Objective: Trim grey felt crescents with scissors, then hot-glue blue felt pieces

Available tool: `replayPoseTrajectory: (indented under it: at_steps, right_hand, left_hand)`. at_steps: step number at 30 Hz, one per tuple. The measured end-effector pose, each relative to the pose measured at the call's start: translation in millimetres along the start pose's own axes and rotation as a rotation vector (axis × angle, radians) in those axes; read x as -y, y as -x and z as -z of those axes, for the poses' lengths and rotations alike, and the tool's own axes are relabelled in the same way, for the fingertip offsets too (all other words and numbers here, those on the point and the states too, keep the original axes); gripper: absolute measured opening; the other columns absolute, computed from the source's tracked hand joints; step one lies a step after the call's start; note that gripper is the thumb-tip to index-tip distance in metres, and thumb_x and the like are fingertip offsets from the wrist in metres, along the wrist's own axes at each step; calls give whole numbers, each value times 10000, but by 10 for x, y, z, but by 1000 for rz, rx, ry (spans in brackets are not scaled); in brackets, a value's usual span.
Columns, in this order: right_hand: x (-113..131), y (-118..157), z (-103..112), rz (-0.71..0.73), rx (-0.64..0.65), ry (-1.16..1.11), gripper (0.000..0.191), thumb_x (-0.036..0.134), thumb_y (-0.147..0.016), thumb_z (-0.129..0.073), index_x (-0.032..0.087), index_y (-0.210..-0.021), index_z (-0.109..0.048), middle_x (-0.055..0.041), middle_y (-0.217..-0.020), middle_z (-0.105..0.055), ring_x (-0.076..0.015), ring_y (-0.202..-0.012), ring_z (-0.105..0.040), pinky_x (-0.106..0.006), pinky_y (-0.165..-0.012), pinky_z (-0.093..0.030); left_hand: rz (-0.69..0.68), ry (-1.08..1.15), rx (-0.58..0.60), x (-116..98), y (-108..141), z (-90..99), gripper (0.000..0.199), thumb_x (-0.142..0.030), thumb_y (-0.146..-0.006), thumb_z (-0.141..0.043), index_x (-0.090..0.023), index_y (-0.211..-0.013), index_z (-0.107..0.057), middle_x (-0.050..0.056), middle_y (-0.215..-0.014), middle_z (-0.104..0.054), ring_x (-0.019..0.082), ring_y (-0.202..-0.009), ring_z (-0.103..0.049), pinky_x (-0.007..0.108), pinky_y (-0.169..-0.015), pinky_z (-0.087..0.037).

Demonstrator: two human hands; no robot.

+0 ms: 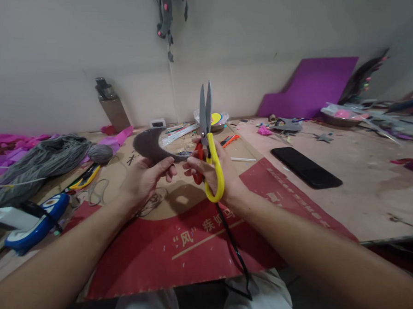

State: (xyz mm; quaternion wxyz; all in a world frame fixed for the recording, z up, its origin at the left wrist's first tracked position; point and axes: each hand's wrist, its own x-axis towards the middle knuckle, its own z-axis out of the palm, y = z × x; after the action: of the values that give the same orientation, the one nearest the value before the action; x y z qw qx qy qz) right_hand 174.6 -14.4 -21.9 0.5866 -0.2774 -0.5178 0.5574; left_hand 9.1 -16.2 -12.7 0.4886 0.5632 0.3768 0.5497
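My left hand pinches the lower edge of a dark grey felt crescent, which curves up and away above the table. In my right hand is a pair of scissors with one yellow and one red handle. Their blades point upward and stand slightly apart. The right fingertips also reach the crescent's thin right end, though whether they grip it is unclear. Beneath both hands lies a red and brown cardboard sheet with printed characters.
On the left are grey yarn, a yellow utility knife and a blue-and-white glue gun. A black phone lies to the right. Purple board leans on the wall behind. A black cable hangs over the front edge.
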Motion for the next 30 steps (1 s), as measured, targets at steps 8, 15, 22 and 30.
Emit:
replayPoseTrajectory:
  at_steps: [8,15,22,30]
  right_hand:
    - [-14,-12,28,-27,24,14,484,310,-695,-728,255,-1105,-477,50,-791,-536,-118,-642,-623,-259,-536,-491]
    - [-60,-13,31,-72,41,75,429,272,-725,-668,253,-1101,-462,46,-721,-528,-110,-539,-548,-237,-437,-364]
    - [-28,-17,193,15,36,418,349,307,-770,-635,232,-1082,-498,17,-827,-546,-121,-686,-511,-277,-621,-429]
    - [28,17,250,193,177,1063,376,396,-859,-587,196,-1175,-548,-72,-975,-614,-193,-822,-558,-333,-761,-441]
  left_hand:
    - [49,27,36,4,-14,71,114,-234,-711,-761,-135,-748,-719,42,-633,-684,131,-566,-618,239,-549,-492]
    - [129,150,-17,28,-58,83,184,-187,-638,-818,-107,-760,-705,45,-649,-685,107,-546,-612,217,-544,-501]
    - [113,261,-100,-22,-107,216,131,-131,-665,-781,-101,-735,-674,21,-660,-651,85,-581,-607,178,-538,-499]
    - [50,297,-297,-160,-177,328,160,-124,-619,-723,-141,-724,-604,-13,-648,-654,85,-547,-595,194,-517,-487]
